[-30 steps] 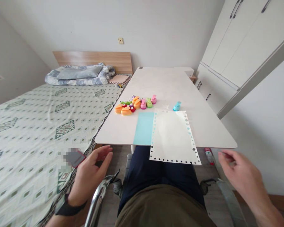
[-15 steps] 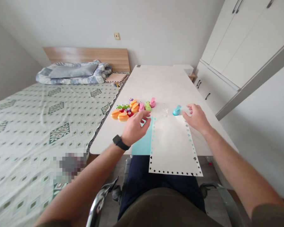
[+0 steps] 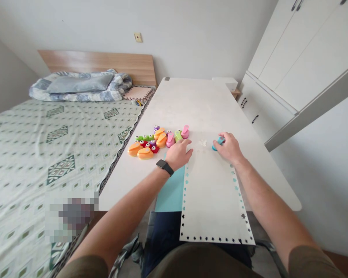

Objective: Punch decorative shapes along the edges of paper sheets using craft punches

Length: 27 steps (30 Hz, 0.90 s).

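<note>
Bedroom tabletop (image 3: 229, 104): right hand (image 3: 229, 148) gripping a blue paper punch (image 3: 219, 140), left hand (image 3: 178, 155) lying open.

Right fingers are curling firmly over the punch, holding it just past the far edge of the white star-bordered sheet (image 3: 211, 200). Left fingers are spreading flat near that sheet's far left corner, with colored punches (image 3: 159, 142) sitting just beyond them. Below the left fingers, a blue sheet (image 3: 171, 193) is lying against the white one. Behind both hands, the white sheet is overhanging the near table edge. Open tabletop is extending ahead of the fingers; the right table edge is running well right of them.
</note>
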Each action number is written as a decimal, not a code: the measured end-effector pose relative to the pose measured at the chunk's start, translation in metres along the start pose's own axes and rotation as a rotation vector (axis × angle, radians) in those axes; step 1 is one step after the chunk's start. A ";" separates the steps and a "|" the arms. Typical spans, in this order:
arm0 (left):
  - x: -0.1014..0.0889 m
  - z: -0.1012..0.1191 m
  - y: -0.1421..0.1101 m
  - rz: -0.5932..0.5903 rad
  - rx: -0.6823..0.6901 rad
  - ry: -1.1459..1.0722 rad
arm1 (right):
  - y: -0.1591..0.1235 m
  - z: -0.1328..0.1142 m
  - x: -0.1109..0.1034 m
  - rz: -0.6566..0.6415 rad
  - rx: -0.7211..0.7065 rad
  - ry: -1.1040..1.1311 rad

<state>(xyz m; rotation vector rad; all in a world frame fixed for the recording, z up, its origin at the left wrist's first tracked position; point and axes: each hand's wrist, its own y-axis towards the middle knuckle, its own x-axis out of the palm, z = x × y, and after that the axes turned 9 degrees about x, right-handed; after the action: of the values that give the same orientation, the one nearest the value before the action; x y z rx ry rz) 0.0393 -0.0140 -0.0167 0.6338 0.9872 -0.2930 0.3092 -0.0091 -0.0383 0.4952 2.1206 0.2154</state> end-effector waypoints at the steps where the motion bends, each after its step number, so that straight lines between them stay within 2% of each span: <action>1: 0.003 -0.002 -0.001 0.002 -0.008 -0.017 | -0.002 0.001 0.002 0.012 0.001 0.008; 10: 0.012 -0.012 -0.007 0.068 -0.077 -0.190 | -0.008 0.003 0.003 -0.002 -0.034 0.010; 22: 0.004 -0.011 -0.003 -0.046 -0.094 -0.191 | -0.004 -0.002 0.001 -0.029 -0.038 -0.024; 27: 0.006 -0.013 -0.002 -0.070 -0.102 -0.199 | -0.003 -0.004 0.001 -0.043 -0.029 -0.054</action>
<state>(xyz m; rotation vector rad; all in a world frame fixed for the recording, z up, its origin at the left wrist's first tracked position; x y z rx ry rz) 0.0321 -0.0073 -0.0279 0.4677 0.8281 -0.3582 0.3045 -0.0117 -0.0379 0.4337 2.0700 0.2059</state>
